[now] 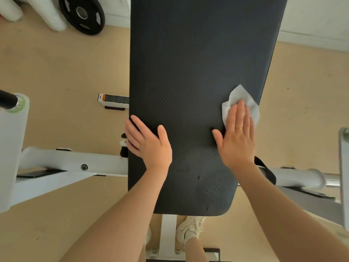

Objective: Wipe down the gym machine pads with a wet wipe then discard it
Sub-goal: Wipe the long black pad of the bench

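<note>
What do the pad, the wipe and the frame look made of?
Pad: probably vinyl or foam, matte black with fine diagonal ribbing. Wipe: thin white nonwoven fabric, creased, under the right hand. Frame: likely steel tubing, glossy white paint, bolted.

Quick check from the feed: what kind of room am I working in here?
Most likely a small or home gym: a long black padded bench on a white steel frame, and a black weight plate leaning by the wall on the tan floor.
</note>
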`<control>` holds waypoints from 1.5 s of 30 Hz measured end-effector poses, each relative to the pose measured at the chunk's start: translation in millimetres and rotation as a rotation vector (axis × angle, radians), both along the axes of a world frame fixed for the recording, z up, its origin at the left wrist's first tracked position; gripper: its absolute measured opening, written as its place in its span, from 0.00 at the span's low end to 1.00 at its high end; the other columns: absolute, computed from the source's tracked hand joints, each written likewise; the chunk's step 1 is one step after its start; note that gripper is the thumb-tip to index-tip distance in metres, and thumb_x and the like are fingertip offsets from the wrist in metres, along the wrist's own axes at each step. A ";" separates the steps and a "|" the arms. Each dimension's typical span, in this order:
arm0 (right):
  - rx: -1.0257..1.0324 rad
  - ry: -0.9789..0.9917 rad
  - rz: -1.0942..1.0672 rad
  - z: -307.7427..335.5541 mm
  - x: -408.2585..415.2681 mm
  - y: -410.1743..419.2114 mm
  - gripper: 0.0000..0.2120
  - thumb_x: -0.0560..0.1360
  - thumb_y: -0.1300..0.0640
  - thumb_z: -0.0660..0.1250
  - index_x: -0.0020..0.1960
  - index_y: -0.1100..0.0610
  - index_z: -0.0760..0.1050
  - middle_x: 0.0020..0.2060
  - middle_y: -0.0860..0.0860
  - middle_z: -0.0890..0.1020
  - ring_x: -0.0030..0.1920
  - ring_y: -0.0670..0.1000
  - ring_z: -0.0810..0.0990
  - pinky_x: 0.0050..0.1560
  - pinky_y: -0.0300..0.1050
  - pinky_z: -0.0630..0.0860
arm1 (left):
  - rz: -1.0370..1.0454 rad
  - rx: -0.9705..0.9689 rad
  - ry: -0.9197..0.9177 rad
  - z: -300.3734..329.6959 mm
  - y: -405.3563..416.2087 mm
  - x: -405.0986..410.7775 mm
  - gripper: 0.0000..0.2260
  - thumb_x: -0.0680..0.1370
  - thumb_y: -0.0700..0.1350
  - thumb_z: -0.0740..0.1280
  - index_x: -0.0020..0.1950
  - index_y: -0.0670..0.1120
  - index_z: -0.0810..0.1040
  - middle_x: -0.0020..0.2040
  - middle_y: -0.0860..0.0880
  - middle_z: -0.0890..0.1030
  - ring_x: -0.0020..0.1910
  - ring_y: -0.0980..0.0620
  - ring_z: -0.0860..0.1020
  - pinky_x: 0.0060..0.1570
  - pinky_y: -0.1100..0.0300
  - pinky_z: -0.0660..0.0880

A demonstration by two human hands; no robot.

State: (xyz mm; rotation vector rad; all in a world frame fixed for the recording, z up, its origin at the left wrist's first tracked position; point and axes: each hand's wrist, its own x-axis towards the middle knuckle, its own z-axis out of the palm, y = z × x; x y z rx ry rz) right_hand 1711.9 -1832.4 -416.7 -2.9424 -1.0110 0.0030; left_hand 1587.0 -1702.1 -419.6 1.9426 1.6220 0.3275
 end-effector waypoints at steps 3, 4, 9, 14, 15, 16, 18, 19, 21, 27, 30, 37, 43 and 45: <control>-0.015 -0.004 0.129 -10.3 -31.7 5.7 0.37 0.75 0.40 0.48 0.74 0.64 0.48 0.73 0.61 0.55 0.73 0.60 0.54 0.73 0.53 0.49 | 0.023 0.049 0.020 -6.1 -1.7 2.6 0.34 0.75 0.59 0.45 0.76 0.42 0.47 0.76 0.41 0.51 0.75 0.41 0.50 0.71 0.44 0.47; -0.029 0.011 0.227 -16.9 -50.4 4.2 0.37 0.75 0.39 0.48 0.74 0.63 0.46 0.73 0.59 0.54 0.74 0.59 0.52 0.73 0.52 0.46 | 0.020 0.066 0.020 -7.1 -2.5 2.5 0.36 0.74 0.62 0.45 0.76 0.42 0.47 0.76 0.41 0.51 0.75 0.41 0.51 0.70 0.43 0.48; -0.101 0.035 0.557 -37.3 -89.4 -15.5 0.38 0.76 0.39 0.45 0.74 0.59 0.34 0.73 0.55 0.53 0.74 0.53 0.50 0.73 0.49 0.41 | 0.003 0.097 -0.003 -5.3 -4.3 3.9 0.48 0.66 0.74 0.36 0.75 0.41 0.46 0.76 0.40 0.49 0.75 0.41 0.49 0.70 0.42 0.46; 0.024 -0.039 0.270 -16.0 -17.5 -19.2 0.33 0.77 0.40 0.48 0.73 0.61 0.53 0.72 0.56 0.58 0.71 0.56 0.56 0.72 0.50 0.49 | -0.002 0.104 0.051 -7.2 -6.1 5.1 0.50 0.66 0.75 0.40 0.75 0.41 0.46 0.76 0.40 0.51 0.74 0.40 0.51 0.70 0.41 0.47; 0.041 -0.046 0.227 -11.0 0.0 -20.4 0.33 0.78 0.40 0.46 0.73 0.62 0.53 0.72 0.58 0.59 0.72 0.57 0.55 0.71 0.50 0.49 | 0.011 0.118 0.067 -7.4 -6.6 6.7 0.49 0.66 0.75 0.41 0.75 0.41 0.47 0.76 0.40 0.52 0.74 0.39 0.52 0.70 0.41 0.48; 0.047 -0.051 0.204 -6.7 14.8 -21.9 0.32 0.79 0.41 0.44 0.73 0.63 0.53 0.73 0.60 0.59 0.72 0.57 0.54 0.71 0.50 0.49 | 0.024 0.129 0.080 -7.8 -6.7 8.9 0.49 0.67 0.75 0.41 0.75 0.40 0.48 0.76 0.39 0.52 0.74 0.39 0.52 0.70 0.41 0.48; 0.049 -0.041 0.173 -3.2 29.0 -25.6 0.33 0.79 0.41 0.43 0.73 0.64 0.51 0.73 0.61 0.59 0.73 0.57 0.53 0.72 0.49 0.48 | 0.043 0.141 0.089 -8.3 -6.4 12.3 0.48 0.68 0.74 0.39 0.75 0.40 0.49 0.75 0.39 0.54 0.74 0.39 0.54 0.70 0.42 0.49; 0.053 -0.028 0.167 -5.0 27.4 -29.0 0.33 0.79 0.41 0.43 0.73 0.64 0.51 0.73 0.62 0.58 0.73 0.58 0.52 0.72 0.50 0.48 | 0.050 0.151 0.089 -8.6 -6.6 12.8 0.47 0.68 0.73 0.39 0.75 0.40 0.50 0.75 0.39 0.54 0.74 0.39 0.54 0.70 0.42 0.49; 0.037 0.013 0.180 -11.9 7.8 -40.1 0.33 0.79 0.41 0.42 0.73 0.65 0.50 0.73 0.63 0.57 0.73 0.59 0.51 0.72 0.51 0.48 | 0.056 0.162 0.082 -10.1 -6.9 12.4 0.47 0.68 0.73 0.38 0.75 0.40 0.50 0.75 0.39 0.55 0.74 0.39 0.55 0.70 0.43 0.49; -0.107 0.132 0.345 -41.3 -89.9 -64.8 0.35 0.78 0.38 0.37 0.75 0.61 0.40 0.74 0.58 0.54 0.73 0.57 0.52 0.73 0.51 0.43 | 0.047 0.121 0.041 -9.0 -6.0 8.9 0.48 0.66 0.74 0.37 0.75 0.41 0.48 0.76 0.41 0.52 0.74 0.41 0.51 0.70 0.43 0.47; -0.085 0.116 0.363 -40.5 -79.9 -58.2 0.33 0.79 0.39 0.39 0.76 0.58 0.43 0.72 0.56 0.56 0.73 0.55 0.54 0.73 0.49 0.44 | 0.033 0.083 0.004 -7.5 -4.8 6.3 0.44 0.69 0.71 0.45 0.76 0.43 0.46 0.76 0.43 0.50 0.75 0.42 0.49 0.71 0.43 0.45; 0.124 0.132 -0.061 -12.7 -23.9 -21.5 0.37 0.76 0.40 0.47 0.75 0.65 0.46 0.75 0.62 0.51 0.75 0.60 0.49 0.73 0.53 0.47 | 0.013 0.034 -0.041 -7.1 -2.6 1.3 0.40 0.69 0.64 0.45 0.76 0.44 0.45 0.77 0.44 0.48 0.75 0.45 0.47 0.71 0.45 0.43; 0.147 0.176 0.055 -20.0 -98.0 27.2 0.34 0.77 0.43 0.48 0.74 0.64 0.48 0.74 0.61 0.51 0.73 0.59 0.47 0.71 0.55 0.47 | -0.031 -0.139 -0.386 8.6 12.5 -28.0 0.28 0.76 0.53 0.46 0.75 0.46 0.53 0.76 0.48 0.55 0.74 0.52 0.54 0.74 0.51 0.50; 0.101 0.180 0.162 -26.3 -131.6 46.2 0.34 0.76 0.42 0.48 0.74 0.63 0.50 0.73 0.57 0.49 0.73 0.57 0.48 0.70 0.56 0.47 | -0.080 -0.217 -0.446 6.9 24.8 -50.4 0.27 0.77 0.55 0.45 0.74 0.47 0.58 0.74 0.49 0.61 0.73 0.54 0.58 0.73 0.52 0.55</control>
